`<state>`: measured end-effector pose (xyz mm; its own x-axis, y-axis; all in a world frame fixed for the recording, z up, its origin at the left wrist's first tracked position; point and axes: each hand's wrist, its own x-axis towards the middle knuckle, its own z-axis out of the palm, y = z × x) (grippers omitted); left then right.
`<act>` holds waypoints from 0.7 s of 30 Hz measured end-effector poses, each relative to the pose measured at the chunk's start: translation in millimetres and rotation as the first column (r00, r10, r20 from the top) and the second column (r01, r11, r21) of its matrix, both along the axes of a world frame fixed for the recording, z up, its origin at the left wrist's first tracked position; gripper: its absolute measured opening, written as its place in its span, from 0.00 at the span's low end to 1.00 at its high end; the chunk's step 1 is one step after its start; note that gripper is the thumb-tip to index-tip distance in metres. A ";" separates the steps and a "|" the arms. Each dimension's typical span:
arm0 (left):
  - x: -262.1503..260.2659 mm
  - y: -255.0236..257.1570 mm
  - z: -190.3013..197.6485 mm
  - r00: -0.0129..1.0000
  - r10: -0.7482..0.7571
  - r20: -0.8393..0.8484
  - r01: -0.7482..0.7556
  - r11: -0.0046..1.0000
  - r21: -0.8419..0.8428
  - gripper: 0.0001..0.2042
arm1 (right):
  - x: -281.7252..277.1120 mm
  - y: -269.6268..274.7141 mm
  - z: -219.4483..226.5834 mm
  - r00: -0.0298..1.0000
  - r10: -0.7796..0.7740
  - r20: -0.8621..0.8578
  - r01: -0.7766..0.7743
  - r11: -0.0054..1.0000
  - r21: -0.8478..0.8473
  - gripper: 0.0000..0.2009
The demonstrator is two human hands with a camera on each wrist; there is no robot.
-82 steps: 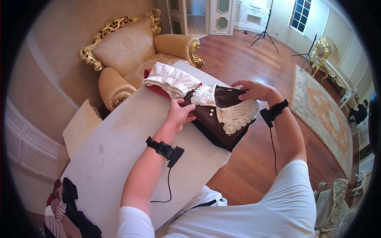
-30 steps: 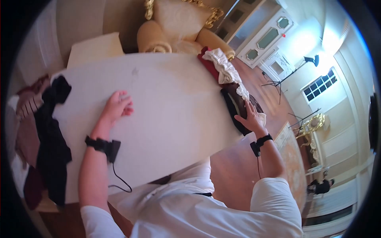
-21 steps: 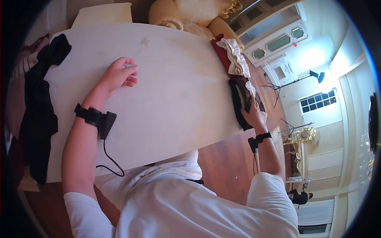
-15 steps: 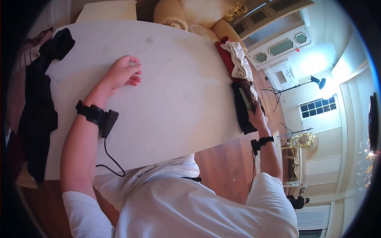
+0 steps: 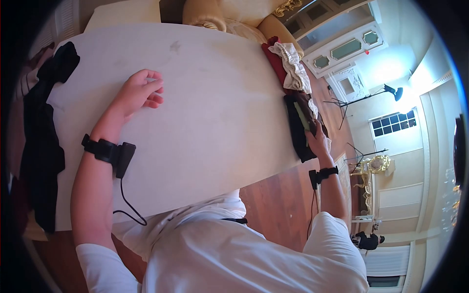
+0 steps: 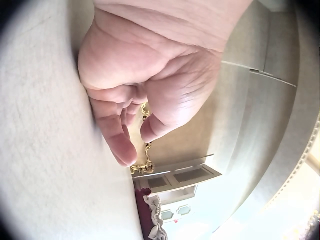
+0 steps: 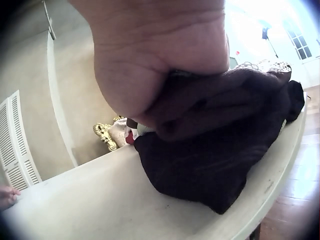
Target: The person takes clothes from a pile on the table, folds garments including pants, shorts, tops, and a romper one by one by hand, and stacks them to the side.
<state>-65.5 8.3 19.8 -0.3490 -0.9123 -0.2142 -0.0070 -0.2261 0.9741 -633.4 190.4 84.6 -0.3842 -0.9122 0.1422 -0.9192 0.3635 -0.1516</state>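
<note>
My left hand (image 5: 141,93) rests on the white table's left half, fingers loosely curled and holding nothing. In the left wrist view its palm (image 6: 130,55) shows bare beside the tabletop. At the table's right end lies a folded dark brown garment (image 7: 210,155) with white lace trim and black cloth (image 5: 296,129) along its near side. My right hand (image 5: 318,141) grips this garment by its outer part, thumb toward the table side. In the right wrist view the cloth is bunched under the palm, and the fingertips are hidden.
Beyond the brown garment lie a white frilled garment (image 5: 296,73) and a red one (image 5: 274,61). A pile with black clothing (image 5: 41,146) covers the table's left end. An armchair (image 5: 244,14) stands behind the table (image 5: 205,127); wooden floor lies to the right.
Both hands were on the brown garment at first; the left has let go and moved left across the table. The right hand's spread fingers have closed on the garment. The head view has turned left.
</note>
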 end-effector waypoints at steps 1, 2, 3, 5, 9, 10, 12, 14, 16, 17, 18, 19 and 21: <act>0.7 0.1 0.3 1.000 0.000 0.004 0.000 1.000 -0.002 0.16 | 2.4 -0.3 -1.2 1.000 -0.003 -0.026 0.003 1.000 -0.018 0.35; 1.4 -0.1 -0.2 1.000 -0.001 0.008 0.001 1.000 -0.006 0.16 | 1.1 -1.0 -2.2 1.000 -0.004 -0.022 0.004 1.000 -0.021 0.35; 1.7 -0.4 -1.1 1.000 -0.004 0.010 0.004 1.000 0.001 0.15 | -0.8 -1.6 -3.0 0.999 -0.013 0.032 0.013 1.000 -0.017 0.36; 1.4 -1.3 -1.7 1.000 -0.012 0.015 0.012 1.000 0.002 0.15 | -3.5 -1.4 -7.0 0.996 -0.024 0.088 0.026 1.000 -0.018 0.37; 2.3 -1.6 -4.1 1.000 -0.006 0.008 0.006 1.000 -0.004 0.16 | 30.3 0.0 -8.1 0.995 0.052 -0.087 -0.055 0.998 -0.027 0.49; 2.4 -1.7 -4.5 1.000 -0.007 0.004 0.007 1.000 -0.010 0.17 | 41.2 0.2 -3.3 0.993 0.021 -0.120 -0.020 1.000 0.010 0.53; 2.1 -2.0 -5.5 1.000 -0.013 0.003 0.013 1.000 -0.014 0.17 | 43.2 -0.7 -3.4 0.991 0.020 -0.134 -0.017 1.000 0.024 0.55; 2.5 -1.7 -5.1 1.000 -0.019 -0.001 0.019 1.000 -0.017 0.17 | 44.8 -1.4 -3.2 0.988 0.019 -0.151 -0.013 0.999 0.039 0.57; 2.3 -0.8 -3.3 1.000 -0.013 -0.016 0.013 1.000 -0.009 0.15 | 44.0 -1.0 -0.9 0.991 0.025 -0.131 -0.019 0.999 0.041 0.53; 2.0 -0.9 -3.5 1.000 -0.013 -0.016 0.012 1.000 -0.009 0.15 | 38.0 -1.7 -3.2 0.991 0.025 -0.131 -0.020 0.999 0.041 0.53; 1.8 -1.0 -4.5 1.000 -0.016 -0.008 0.015 1.000 -0.013 0.16 | 26.7 -2.7 -8.9 0.995 0.026 -0.098 -0.025 1.000 0.012 0.50; 2.6 -1.0 -5.3 1.000 -0.016 0.000 0.016 1.000 -0.017 0.17 | 17.8 -4.7 -13.2 0.997 0.030 -0.066 -0.031 0.999 -0.018 0.47; 2.9 0.1 -4.0 1.000 -0.016 -0.002 0.016 1.000 -0.017 0.17 | -0.6 -6.3 -18.1 0.997 0.064 -0.053 -0.067 0.996 -0.061 0.44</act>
<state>-62.6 8.4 15.8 -0.3638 -0.9102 -0.1980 -0.0088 -0.2092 0.9778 -634.1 184.1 66.5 -0.3149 -0.9238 0.2176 -0.9477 0.2937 -0.1245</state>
